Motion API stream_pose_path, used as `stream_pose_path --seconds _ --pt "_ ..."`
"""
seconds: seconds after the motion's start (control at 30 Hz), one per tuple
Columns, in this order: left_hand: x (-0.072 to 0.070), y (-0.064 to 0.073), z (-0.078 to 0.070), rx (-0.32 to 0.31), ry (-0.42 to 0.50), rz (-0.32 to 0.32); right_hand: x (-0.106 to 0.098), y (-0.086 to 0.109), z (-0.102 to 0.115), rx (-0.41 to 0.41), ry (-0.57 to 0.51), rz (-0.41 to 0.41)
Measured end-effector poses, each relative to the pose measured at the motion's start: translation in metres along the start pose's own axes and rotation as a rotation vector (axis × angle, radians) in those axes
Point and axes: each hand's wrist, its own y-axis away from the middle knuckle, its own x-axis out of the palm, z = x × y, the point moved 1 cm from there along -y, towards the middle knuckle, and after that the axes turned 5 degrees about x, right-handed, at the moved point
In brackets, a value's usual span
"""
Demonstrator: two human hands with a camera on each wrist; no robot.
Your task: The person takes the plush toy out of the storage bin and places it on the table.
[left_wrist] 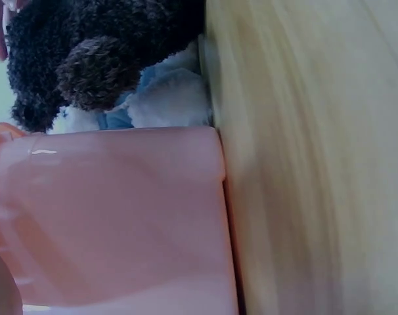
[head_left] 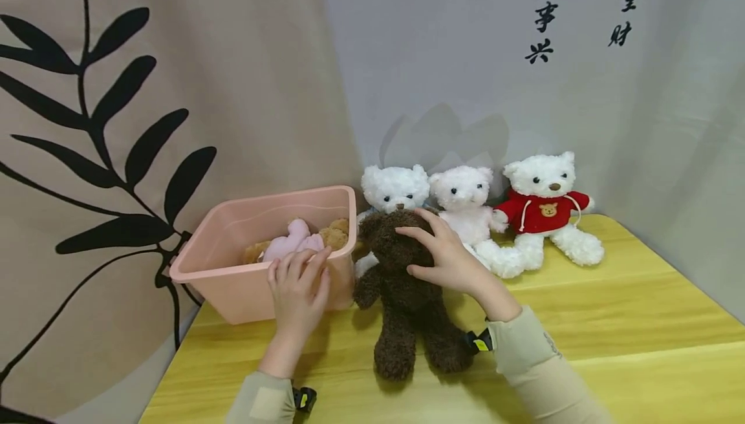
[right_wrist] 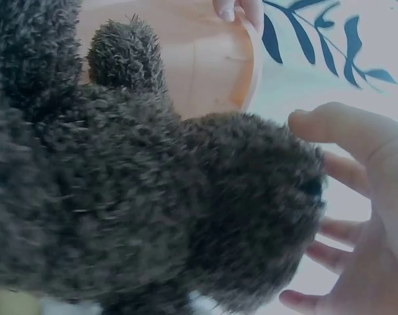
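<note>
A dark brown teddy bear (head_left: 407,295) is upright on the wooden table, facing away from the head camera. My right hand (head_left: 445,253) is at its head, fingers spread; in the right wrist view the thumb (right_wrist: 324,125) touches or nearly touches the fur. My left hand (head_left: 299,288) rests on the near rim of a pink plastic bin (head_left: 250,295), with the fingers on the edge. Inside the bin lie a pink plush toy (head_left: 288,240) and tan plush (head_left: 334,235), partly hidden by the wall.
Along the back wall sit a white bear (head_left: 396,186) behind the brown one, a pale pink bear (head_left: 462,194) and a white bear in a red hoodie (head_left: 544,211). A printed cloth (head_left: 262,88) hangs behind. The yellow wooden table (head_left: 652,320) extends to the right.
</note>
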Motion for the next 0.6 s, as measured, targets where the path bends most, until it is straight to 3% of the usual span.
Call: stream_pose_path --seconds 0.17,0.37,0.6 --pt "-0.005 -0.002 0.0 -0.005 -0.008 0.059 -0.017 -0.028 0.018 -0.045 -0.058 0.106" --pt "-0.014 -0.01 0.001 0.0 -0.008 0.184 -0.037 -0.087 0.049 -0.097 -0.197 0.195" --pt "-0.03 -0.021 0.009 -0.018 0.007 0.202 -0.022 -0.147 0.074 0.024 -0.361 0.37"
